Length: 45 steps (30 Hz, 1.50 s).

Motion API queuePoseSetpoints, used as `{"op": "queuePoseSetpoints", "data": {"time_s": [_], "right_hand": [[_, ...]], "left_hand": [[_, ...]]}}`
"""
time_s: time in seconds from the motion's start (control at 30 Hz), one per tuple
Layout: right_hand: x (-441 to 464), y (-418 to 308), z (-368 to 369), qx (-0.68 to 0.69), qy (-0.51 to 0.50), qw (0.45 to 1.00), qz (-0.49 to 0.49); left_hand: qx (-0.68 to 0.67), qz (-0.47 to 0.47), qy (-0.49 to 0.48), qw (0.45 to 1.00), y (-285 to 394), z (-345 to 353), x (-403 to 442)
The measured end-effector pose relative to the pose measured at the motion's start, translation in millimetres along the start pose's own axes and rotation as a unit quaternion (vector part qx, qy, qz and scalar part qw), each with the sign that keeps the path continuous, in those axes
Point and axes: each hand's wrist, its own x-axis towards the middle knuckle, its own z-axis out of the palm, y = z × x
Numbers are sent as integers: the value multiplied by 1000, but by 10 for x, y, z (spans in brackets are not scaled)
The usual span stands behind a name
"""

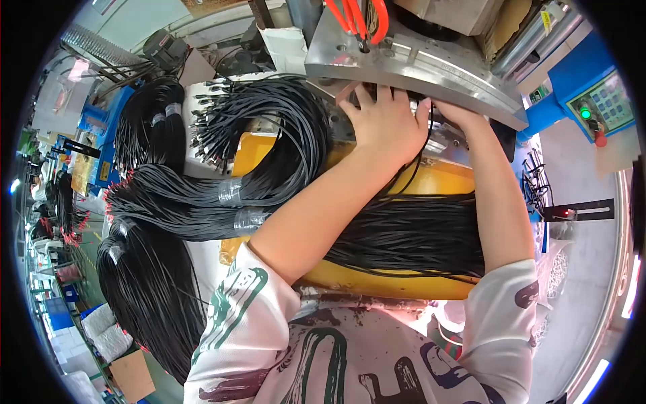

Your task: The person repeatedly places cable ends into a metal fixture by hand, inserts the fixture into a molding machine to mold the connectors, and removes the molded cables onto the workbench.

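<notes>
My left hand (390, 128) reaches under the front edge of a thick metal plate (431, 77), with its fingers spread and the fingertips partly hidden there. To its right, my right hand (459, 114) reaches in beneath the same plate, and its fingers are out of sight. A thin black cable (422, 155) runs down from between the two hands; which one touches it, I cannot tell. Below them, a loose bundle of black cables (417, 232) lies across a yellow surface (424, 286) between my forearms. Bound coils of black cable (296, 128) lie left of my left arm.
Red handles or tubes (380, 20) stick up above the plate. A blue control box (592, 94) with a lit green button stands at right. More taped cable bundles (151, 283) hang over the left side. A black slotted bracket (579, 210) juts out at right.
</notes>
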Motion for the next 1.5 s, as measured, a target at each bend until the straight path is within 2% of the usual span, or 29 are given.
{"op": "queuePoseSetpoints", "data": {"time_s": [0.03,0.1,0.13,0.23,0.33,0.4,0.43,0.47,0.5,0.53,0.57,0.6,0.63,0.7,0.77,0.87,1.0,1.03,1.1,1.23,1.37,1.5], "right_hand": [[-78,-147,-109,38,-38,998,29],[-198,-367,-356,113,-102,984,90],[-190,-270,-346,112,-94,985,92],[-31,4,-312,76,-59,994,-43],[-302,-318,-361,11,6,999,-39],[-956,-525,-585,-57,28,994,-83],[-1435,-638,-717,-59,96,977,-181],[-1946,-809,-893,-119,41,969,-214],[-2293,-856,-920,-244,-186,921,-239],[-2866,-436,-820,-16,-72,909,-410],[-3239,-413,-731,3,-94,928,-360],[-3447,-363,-735,-22,-79,960,-267],[-3539,-289,-736,-46,-62,983,-170],[-3577,-198,-667,-88,-35,981,-170],[-3567,-139,-622,-177,31,966,-188],[-3578,-131,-600,-172,42,967,-181],[-3628,-162,-587,-167,43,971,-164],[-3642,-159,-575,-155,51,969,-187],[-3667,-152,-551,-144,36,978,-148],[-3522,-340,-645,-157,92,963,-200],[-3500,-417,-772,-193,77,951,-231],[-3498,-450,-798,-200,67,953,-217]], "left_hand": [[37,-26,-2,999,-11,55,-9],[44,-16,-38,998,-46,54,-46],[51,-10,-65,997,-71,22,-33],[54,-6,-74,996,-53,-74,83],[51,-4,-86,995,-22,-294,-72],[-95,87,-96,987,-195,-678,-576],[-125,146,-91,977,-322,-863,-851],[-155,202,-84,963,-492,-1039,-1145],[-161,221,-111,955,-704,-1177,-1455],[-167,238,-136,947,-894,-1277,-1772],[-99,187,-121,970,-1014,-1328,-2113],[-28,135,-106,985,-1128,-1319,-2361],[-26,133,-107,985,-1278,-1242,-2481],[105,20,-18,994,-1511,-1097,-2704],[126,18,-22,992,-1511,-1071,-2779],[167,20,-14,986,-1488,-1087,-2718],[145,-9,-19,989,-1419,-1138,-2662],[136,-4,-17,991,-1415,-1132,-2667],[120,3,-17,993,-1406,-1152,-2683],[99,-12,-42,994,-1373,-1223,-2656],[105,-1,-41,994,-1397,-1223,-2661],[87,3,-37,995,-1399,-1232,-2652]]}}
